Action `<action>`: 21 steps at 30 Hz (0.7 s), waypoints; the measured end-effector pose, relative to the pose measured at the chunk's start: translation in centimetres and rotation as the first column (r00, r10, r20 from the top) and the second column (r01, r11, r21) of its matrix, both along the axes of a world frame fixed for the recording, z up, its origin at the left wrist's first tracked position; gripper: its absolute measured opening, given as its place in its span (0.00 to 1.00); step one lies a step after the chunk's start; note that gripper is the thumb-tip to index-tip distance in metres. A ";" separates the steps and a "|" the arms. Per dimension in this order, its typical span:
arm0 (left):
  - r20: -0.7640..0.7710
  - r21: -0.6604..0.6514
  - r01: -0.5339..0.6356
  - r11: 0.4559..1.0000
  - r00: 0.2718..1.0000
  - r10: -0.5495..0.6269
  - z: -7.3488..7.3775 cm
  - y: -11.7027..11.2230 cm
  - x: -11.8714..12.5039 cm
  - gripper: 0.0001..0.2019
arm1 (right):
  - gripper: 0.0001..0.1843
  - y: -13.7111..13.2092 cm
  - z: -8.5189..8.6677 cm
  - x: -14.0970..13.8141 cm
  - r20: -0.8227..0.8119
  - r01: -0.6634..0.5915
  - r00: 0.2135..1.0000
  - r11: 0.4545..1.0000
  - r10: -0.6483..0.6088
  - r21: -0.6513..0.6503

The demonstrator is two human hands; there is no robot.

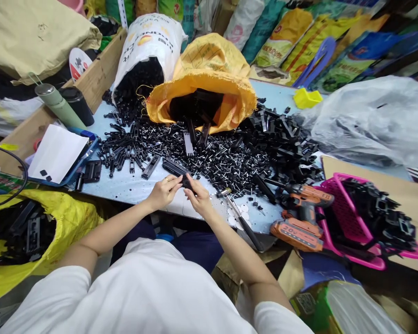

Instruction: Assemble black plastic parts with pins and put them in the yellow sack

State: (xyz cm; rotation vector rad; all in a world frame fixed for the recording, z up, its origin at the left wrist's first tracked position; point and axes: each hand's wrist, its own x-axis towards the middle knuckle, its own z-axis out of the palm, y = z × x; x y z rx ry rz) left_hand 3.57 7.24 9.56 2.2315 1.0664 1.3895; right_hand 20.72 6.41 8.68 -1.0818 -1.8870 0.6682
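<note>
My left hand and my right hand meet at the near edge of the table, both closed round a small black plastic part. Fingers cover much of it, so its full shape is hidden. Just beyond my hands a long slotted black bar points away to the upper left; whether it joins the held part I cannot tell. A pile of small black pieces with metal pins spreads in front. Right of my right hand lies a hammer, its head toward the pile.
An orange cordless drill and a pink basket of black parts stand at right. Behind the pile, an orange sack and a white sack lie open. A yellow sack sits low left, below a blue tray.
</note>
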 end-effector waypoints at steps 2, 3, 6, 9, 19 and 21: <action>0.049 0.027 -0.065 0.998 0.997 0.063 0.2 0.0 0.8 0.16 | 0.27 0.0 0.5 -0.7 -0.030 0.057 0.998 0.998 -0.056 0.033; 0.089 0.041 -0.118 0.992 0.989 0.114 0.3 -0.1 1.3 0.16 | 0.27 -0.1 0.7 -1.2 -0.066 0.112 0.992 0.992 -0.108 0.059; 0.169 0.071 -0.216 0.974 0.965 0.202 0.5 -0.6 2.4 0.17 | 0.28 -0.4 1.1 -2.5 -0.134 0.206 0.973 0.969 -0.189 0.134; 0.190 0.068 -0.228 0.971 0.959 0.212 0.9 -0.8 2.7 0.16 | 0.28 -0.6 1.0 -3.0 -0.131 0.231 0.968 0.962 -0.212 0.149; 0.115 0.076 -0.064 0.995 0.992 0.055 1.2 0.7 0.1 0.14 | 0.30 -0.4 0.6 -2.4 -0.049 0.096 0.994 0.994 -0.093 0.043; 0.122 0.068 -0.084 0.994 0.990 0.076 1.3 0.8 0.1 0.15 | 0.30 -0.5 0.6 -2.7 -0.079 0.142 0.987 0.990 -0.139 0.027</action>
